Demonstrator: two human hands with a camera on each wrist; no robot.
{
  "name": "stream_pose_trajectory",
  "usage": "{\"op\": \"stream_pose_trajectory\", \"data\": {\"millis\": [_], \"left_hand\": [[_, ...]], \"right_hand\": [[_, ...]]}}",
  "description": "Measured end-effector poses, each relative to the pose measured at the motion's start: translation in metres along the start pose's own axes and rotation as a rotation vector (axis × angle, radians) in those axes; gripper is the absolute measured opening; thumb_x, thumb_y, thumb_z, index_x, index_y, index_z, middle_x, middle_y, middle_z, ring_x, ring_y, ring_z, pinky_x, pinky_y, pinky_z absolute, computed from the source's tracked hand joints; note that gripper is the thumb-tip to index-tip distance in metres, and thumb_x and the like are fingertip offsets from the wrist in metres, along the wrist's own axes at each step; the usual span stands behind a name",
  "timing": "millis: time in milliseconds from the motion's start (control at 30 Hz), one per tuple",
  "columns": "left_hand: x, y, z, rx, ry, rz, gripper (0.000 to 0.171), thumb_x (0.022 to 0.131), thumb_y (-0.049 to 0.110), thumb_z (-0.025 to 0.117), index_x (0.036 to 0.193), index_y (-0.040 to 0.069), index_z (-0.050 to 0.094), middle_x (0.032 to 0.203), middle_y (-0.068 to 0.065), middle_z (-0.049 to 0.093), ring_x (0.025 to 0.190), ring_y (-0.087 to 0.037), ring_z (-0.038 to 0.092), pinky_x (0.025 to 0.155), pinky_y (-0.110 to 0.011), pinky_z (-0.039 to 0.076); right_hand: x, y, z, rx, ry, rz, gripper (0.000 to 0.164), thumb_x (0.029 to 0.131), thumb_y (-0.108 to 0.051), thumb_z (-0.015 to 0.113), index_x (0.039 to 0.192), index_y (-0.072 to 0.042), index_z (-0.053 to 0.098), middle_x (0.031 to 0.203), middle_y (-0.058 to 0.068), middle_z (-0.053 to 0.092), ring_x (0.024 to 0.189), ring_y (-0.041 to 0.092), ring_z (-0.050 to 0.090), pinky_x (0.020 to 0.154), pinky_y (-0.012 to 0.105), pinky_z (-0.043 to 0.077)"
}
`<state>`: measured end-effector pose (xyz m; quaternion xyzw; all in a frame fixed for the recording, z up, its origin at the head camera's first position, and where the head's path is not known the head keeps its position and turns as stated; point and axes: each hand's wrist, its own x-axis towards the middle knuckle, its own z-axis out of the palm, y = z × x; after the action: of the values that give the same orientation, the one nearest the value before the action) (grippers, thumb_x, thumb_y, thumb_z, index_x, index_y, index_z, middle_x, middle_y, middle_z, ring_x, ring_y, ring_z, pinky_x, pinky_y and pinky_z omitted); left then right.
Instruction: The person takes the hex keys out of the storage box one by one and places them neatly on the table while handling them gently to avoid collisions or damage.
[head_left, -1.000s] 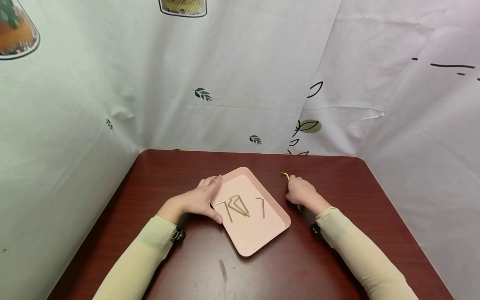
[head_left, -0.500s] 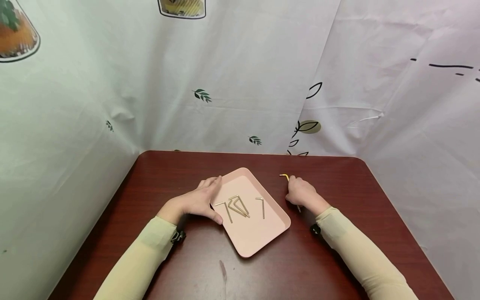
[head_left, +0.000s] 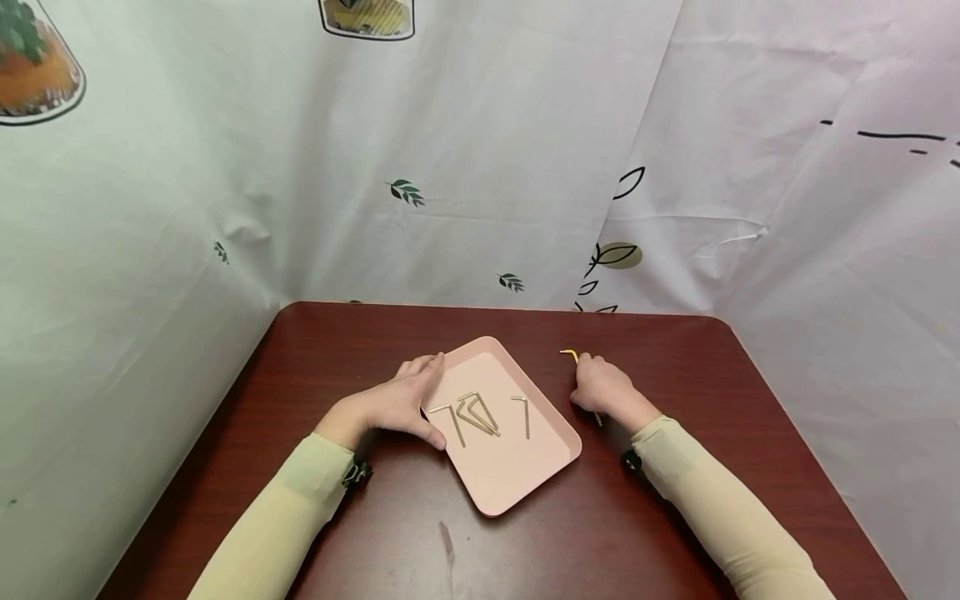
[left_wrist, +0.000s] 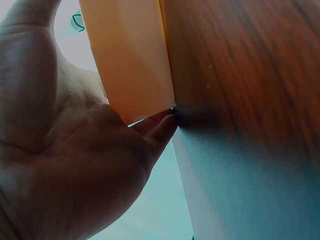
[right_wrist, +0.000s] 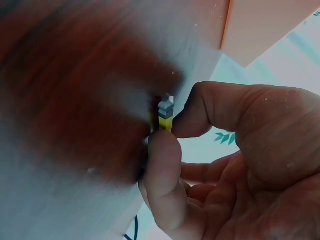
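Note:
A pink tray (head_left: 498, 492) lies turned cornerwise on the table. My left hand (head_left: 393, 404) holds its left corner, thumb on the near side and fingers on the far side; the left wrist view shows the tray wall (left_wrist: 127, 60) against the palm. Inside the tray are several bare-metal L-shaped hex keys (head_left: 527, 421), some overlapping. Right of the tray, my right hand (head_left: 603, 387) pinches a yellow hex key (head_left: 574, 355) by its long arm, low at the tabletop. Its silver end (right_wrist: 165, 106) shows beyond thumb and forefinger in the right wrist view; the hand hides its middle.
The dark red-brown wooden table (head_left: 337, 350) has rounded far corners. White patterned cloth (head_left: 465, 233) hangs close behind it and along both sides. A dark band sits at each wrist, below the pale sleeves (head_left: 720, 492).
The short bent end of the yellow hex key has turned slightly, from sloping up and left to nearly level. Both hands and the tray stay in place.

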<state>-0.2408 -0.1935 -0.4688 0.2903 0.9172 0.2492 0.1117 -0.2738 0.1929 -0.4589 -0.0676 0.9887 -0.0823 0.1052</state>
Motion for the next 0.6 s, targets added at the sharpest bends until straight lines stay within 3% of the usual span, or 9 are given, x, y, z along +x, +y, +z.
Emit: {"op": "stream_pose_trajectory", "data": {"millis": [267, 600], "left_hand": [[-0.0008, 0.0003, -0.0004, -0.005, -0.005, 0.003, 0.161, 0.066, 0.067, 0.102, 0.175, -0.008, 0.009, 0.177, -0.027, 0.023, 0.16, -0.048, 0.026, 0.127, -0.063, 0.032], [0.0001, -0.0003, -0.0006, 0.002, -0.002, 0.01, 0.162, 0.066, 0.068, 0.101, 0.175, -0.008, 0.009, 0.177, -0.028, 0.023, 0.16, -0.048, 0.026, 0.127, -0.062, 0.031]], "right_hand": [[-0.0027, -0.0011, 0.0009, -0.026, 0.035, 0.002, 0.047, 0.088, -0.013, 0.078, 0.121, 0.012, 0.056, 0.107, 0.028, 0.06, 0.089, 0.043, 0.069, 0.08, 0.059, 0.06], [-0.0067, -0.0045, 0.0028, -0.04, 0.068, 0.022, 0.057, 0.09, -0.019, 0.081, 0.128, 0.013, 0.053, 0.11, 0.029, 0.054, 0.09, 0.045, 0.069, 0.078, 0.061, 0.059]]}}
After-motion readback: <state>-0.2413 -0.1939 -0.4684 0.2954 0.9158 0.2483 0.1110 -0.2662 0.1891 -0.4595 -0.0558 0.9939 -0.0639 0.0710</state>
